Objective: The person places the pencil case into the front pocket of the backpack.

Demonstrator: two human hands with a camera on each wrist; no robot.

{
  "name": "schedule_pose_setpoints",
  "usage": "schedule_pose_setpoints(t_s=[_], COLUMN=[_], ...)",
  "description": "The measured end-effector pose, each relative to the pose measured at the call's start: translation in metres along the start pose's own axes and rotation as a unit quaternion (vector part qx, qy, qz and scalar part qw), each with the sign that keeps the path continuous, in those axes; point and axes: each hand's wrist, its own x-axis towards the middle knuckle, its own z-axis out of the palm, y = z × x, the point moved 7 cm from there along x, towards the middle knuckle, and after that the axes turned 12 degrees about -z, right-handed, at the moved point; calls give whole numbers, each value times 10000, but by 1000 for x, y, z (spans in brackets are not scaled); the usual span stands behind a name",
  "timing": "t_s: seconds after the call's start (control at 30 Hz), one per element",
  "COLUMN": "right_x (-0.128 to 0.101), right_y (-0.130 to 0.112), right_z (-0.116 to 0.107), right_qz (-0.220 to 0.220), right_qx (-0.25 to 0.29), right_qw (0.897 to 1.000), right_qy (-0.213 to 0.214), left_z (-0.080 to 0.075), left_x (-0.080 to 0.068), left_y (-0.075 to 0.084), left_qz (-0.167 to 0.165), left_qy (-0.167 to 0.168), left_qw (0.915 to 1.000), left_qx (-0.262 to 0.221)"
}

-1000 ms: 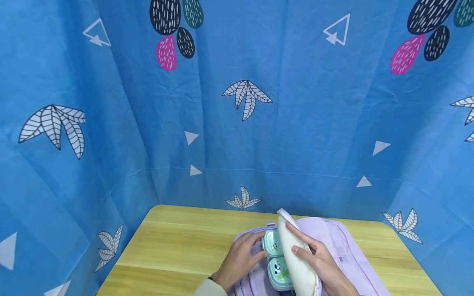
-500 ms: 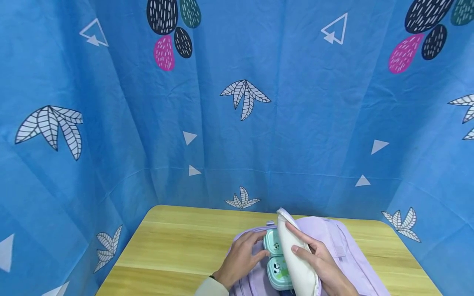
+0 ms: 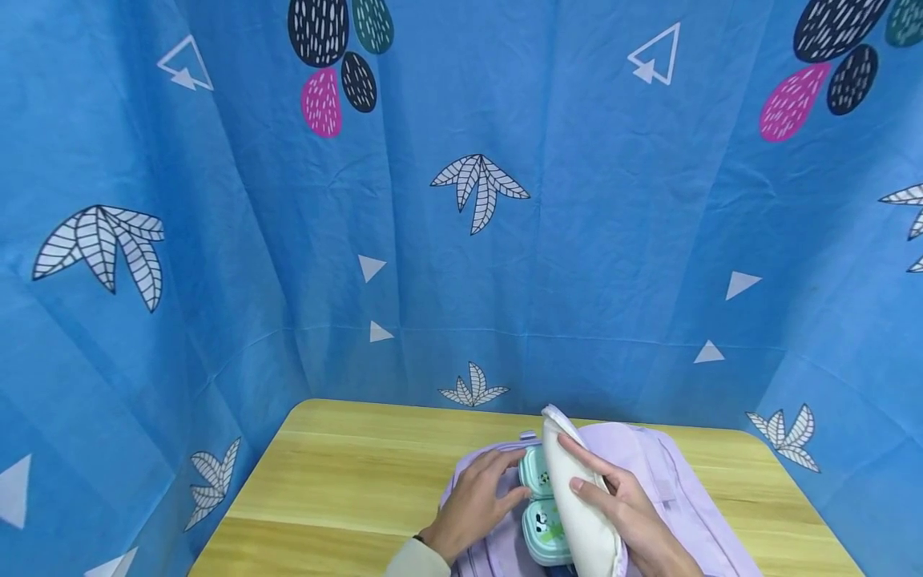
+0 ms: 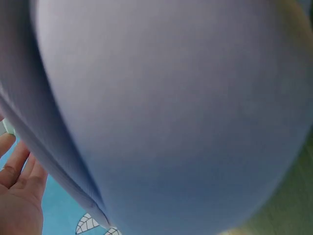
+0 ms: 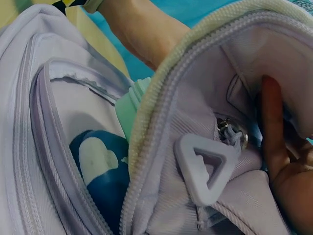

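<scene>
A lavender backpack (image 3: 692, 497) lies on the wooden table, its front pocket unzipped. My right hand (image 3: 630, 509) holds up the pocket's flap (image 3: 580, 513), thumb on the cream lining and fingers behind. In the pocket sit two mint lunch boxes with panda pictures on their lids. The far lunch box (image 3: 535, 473) is gripped at its left side by the thumb and fingers of my left hand (image 3: 476, 497). The near lunch box (image 3: 544, 530) lies just in front of it. A dark blue item with a white shape (image 5: 100, 171) shows lower in the pocket.
A triangular lavender zipper pull (image 5: 205, 169) hangs from the flap in the right wrist view. Blue patterned curtain (image 3: 461, 280) surrounds the table (image 3: 346, 457). Lavender fabric (image 4: 161, 98) fills most of the left wrist view.
My left hand and the far lunch box have shifted slightly to the right, toward the flap. The right hand keeps its hold on the flap, almost still.
</scene>
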Motion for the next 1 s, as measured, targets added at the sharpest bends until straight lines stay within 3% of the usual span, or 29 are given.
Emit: schedule_pose_setpoints(t_s=[0.3, 0.5, 0.63, 0.87, 1.0], right_x=[2, 0, 1, 5, 7], right_y=[-11, -12, -14, -14, -14], right_z=[0, 2, 4, 5, 8], right_qz=[-515, -232, -275, -23, -85], right_qx=[-655, -659, -1077, -1376, -1303], right_qw=[9965, 9975, 9937, 9878, 9888], right_qy=[60, 102, 118, 736, 719], left_z=[-2, -7, -12, -22, -27], left_x=[2, 0, -1, -1, -1], left_y=[-8, -14, -19, -29, -35], left_qz=[-433, -464, -455, -601, -725], left_qy=[-379, -309, -246, -185, -211], left_qw=[9979, 9981, 9983, 9978, 9970], left_qx=[-284, -249, -283, -188, -148])
